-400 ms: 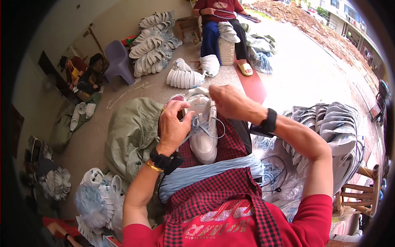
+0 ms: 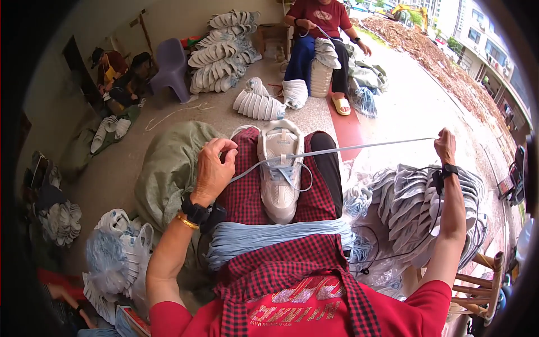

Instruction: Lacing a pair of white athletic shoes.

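Right hand (image 2: 446, 146) grip clamped on taut lace (image 2: 359, 147), left hand (image 2: 212, 168) pinching its other end, shoe (image 2: 279, 180) eyelets indistinct

green sack (image 2: 168, 168) at left, clear plastic bags (image 2: 115, 253) lower left

Shoe (image 2: 279, 168) toe hidden behind lace bundle (image 2: 281, 236); lace end inside right hand (image 2: 446, 146) unseen (fist closed).

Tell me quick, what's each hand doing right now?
Left hand: closed, pinching one end of the pale blue flat shoelace.
Right hand: closed, holding its other end, pulled taut.
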A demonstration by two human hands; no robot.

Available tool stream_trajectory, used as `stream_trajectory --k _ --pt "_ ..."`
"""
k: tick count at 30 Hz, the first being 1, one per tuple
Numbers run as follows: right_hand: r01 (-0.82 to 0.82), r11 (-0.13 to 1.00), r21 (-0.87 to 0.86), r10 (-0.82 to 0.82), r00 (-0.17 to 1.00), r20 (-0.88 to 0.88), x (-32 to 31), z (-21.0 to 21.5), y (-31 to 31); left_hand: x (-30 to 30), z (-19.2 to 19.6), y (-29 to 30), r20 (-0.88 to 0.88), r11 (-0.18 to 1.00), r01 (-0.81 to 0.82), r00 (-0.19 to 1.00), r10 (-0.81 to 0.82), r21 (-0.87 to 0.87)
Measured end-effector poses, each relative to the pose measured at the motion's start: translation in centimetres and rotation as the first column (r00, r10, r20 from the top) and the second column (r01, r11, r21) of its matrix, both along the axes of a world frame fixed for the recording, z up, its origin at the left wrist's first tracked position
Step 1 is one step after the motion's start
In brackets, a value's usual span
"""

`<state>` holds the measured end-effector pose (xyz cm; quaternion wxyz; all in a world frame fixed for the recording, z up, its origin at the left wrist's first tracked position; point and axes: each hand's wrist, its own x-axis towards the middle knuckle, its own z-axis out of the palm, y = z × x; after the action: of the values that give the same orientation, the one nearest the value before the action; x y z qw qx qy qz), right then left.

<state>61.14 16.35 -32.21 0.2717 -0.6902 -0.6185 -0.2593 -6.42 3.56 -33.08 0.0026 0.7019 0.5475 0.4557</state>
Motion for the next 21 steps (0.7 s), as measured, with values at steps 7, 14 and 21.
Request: stream_trajectory --k 7,14,21 --pt "-0.541 0.793 -0.28 0.469 0.836 -0.286 -14.5 -2.2 -2.4 1.7 1.0 -2.0 -0.202 0.971 0.216 0.951 -0.234 -0.106" --pt "-0.891 0.441 -0.103 0.855 0.453 -0.253 -34.2 -0.5 -6.9 1.6 0.4 -0.3 -0.281 0.934 0.344 0.891 -0.356 -0.092" --pt "-0.867 0.446 -0.224 0.873 0.476 -0.104 -38.1 -1.8 -6.3 2.0 0.4 0.3 -0.486 0.99 -0.111 0.872 0.056 -0.085"
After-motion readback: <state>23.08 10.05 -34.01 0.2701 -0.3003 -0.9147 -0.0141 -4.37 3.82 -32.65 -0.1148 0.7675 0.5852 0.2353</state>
